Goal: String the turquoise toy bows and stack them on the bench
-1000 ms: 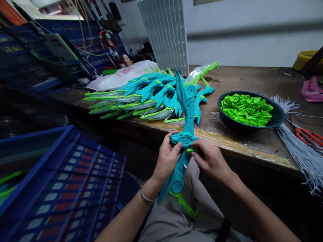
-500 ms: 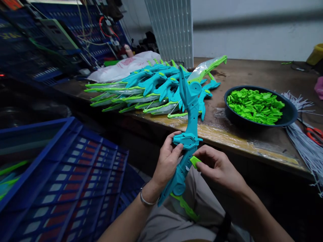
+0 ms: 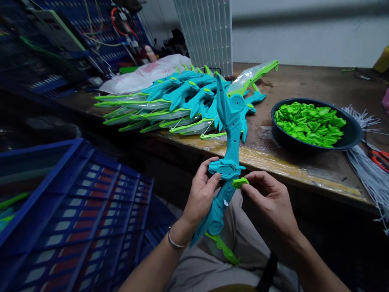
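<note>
My left hand [image 3: 203, 190] is closed around the middle of a turquoise toy bow [image 3: 233, 140], which stands upright and slightly tilted over my lap. The bow has green limb tips, and a hexagonal recess shows at its grip. Between thumb and fingers, my right hand [image 3: 270, 196] pinches a small green plastic piece [image 3: 240, 182] just right of the bow, below that recess. Whether the piece touches the bow I cannot tell. A dark round bowl [image 3: 354, 136] on the table holds many similar green pieces [image 3: 310, 123].
A pile of turquoise and green toy bows [image 3: 182, 97] lies on the table [image 3: 304, 170], before a white plastic sack [image 3: 130, 77]. White ties [image 3: 361, 170] and red-handled scissors [image 3: 378, 158] are at the right. A blue crate [image 3: 100, 211] stands at lower left.
My right hand has turned the green piece and raised it slightly toward the recess. My left hand keeps its hold on the bow. The camera view has shifted a little.
</note>
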`<action>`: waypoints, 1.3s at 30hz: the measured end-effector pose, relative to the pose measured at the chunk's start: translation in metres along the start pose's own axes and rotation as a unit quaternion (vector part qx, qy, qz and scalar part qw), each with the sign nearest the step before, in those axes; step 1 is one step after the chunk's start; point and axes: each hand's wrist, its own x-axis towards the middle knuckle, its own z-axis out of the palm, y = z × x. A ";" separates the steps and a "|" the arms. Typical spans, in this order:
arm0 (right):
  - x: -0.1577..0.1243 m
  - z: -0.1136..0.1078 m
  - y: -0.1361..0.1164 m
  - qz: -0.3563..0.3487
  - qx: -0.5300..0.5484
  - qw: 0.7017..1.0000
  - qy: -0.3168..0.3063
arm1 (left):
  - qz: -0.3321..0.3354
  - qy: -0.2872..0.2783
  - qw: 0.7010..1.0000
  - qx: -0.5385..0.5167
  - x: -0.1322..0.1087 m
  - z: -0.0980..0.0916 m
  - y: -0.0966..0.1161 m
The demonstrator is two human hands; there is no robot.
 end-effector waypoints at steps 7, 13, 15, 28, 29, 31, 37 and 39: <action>0.007 0.010 -0.003 -0.008 0.098 0.995 0.025 | 0.002 -0.001 1.000 0.004 -0.002 0.000 -0.001; 0.007 0.008 -0.003 -0.057 0.020 0.997 0.042 | -0.001 -0.004 1.000 0.005 -0.004 0.002 0.002; 0.010 0.003 -0.010 -0.122 -0.039 0.991 0.042 | 0.007 -0.002 1.000 0.007 -0.002 0.003 0.005; 0.057 -0.021 -0.065 -0.357 -0.317 0.863 -0.163 | -0.038 -0.142 0.989 0.023 0.017 0.021 0.056; 0.057 -0.021 -0.065 -0.362 -0.329 0.856 -0.168 | -0.046 -0.149 0.987 0.028 0.018 0.021 0.058; 0.056 -0.021 -0.063 -0.362 -0.336 0.853 -0.170 | -0.062 -0.155 0.985 0.034 0.020 0.022 0.062; 0.048 -0.012 -0.049 -0.370 -0.284 0.882 -0.068 | -0.134 -0.195 0.971 0.032 0.028 0.022 0.062; 0.046 -0.010 -0.046 -0.363 -0.284 0.886 -0.046 | -0.139 -0.206 0.968 0.029 0.029 0.023 0.061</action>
